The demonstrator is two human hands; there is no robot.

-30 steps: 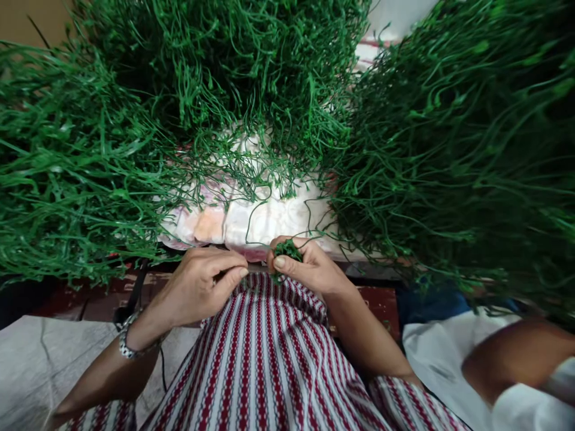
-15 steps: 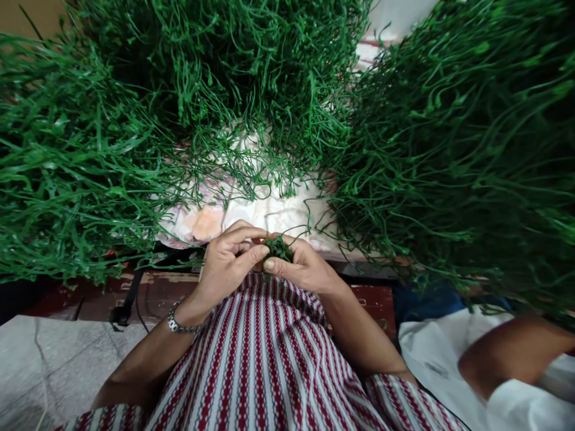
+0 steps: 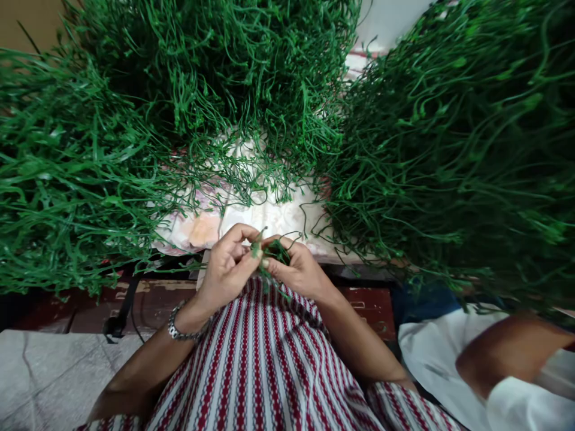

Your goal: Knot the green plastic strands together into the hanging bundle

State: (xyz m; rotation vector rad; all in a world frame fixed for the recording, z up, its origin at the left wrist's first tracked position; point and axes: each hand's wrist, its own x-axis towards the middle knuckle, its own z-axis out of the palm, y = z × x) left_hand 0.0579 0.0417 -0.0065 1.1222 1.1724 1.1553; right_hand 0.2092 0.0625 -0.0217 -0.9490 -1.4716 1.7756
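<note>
Both hands meet just above the lap, over the striped cloth. The left hand has its fingers curled in, thumb pressed toward the forefinger, pinching the end of a thin green strand. The right hand is closed loosely around a small green bunch, thumb laid across it.

To my eye the work is a fine pinch-and-pull at one stem, and it would go best with the right hand keeping the bunch firm and low while the left grips close to the joint, so the strand comes away clean rather than bending or snapping partway. A short, steady tug looks safer than a yank, since the stems are thin.

The strand sits between the two thumbs, touching both hands, its tip poking up just past the left fingertips. The bunch lies inside the right hand's curl, mostly hidden. Big green heaps crowd round on a pale printed sheet, near the hands but apart from them. Another person's arm rests well off to the right.
</note>
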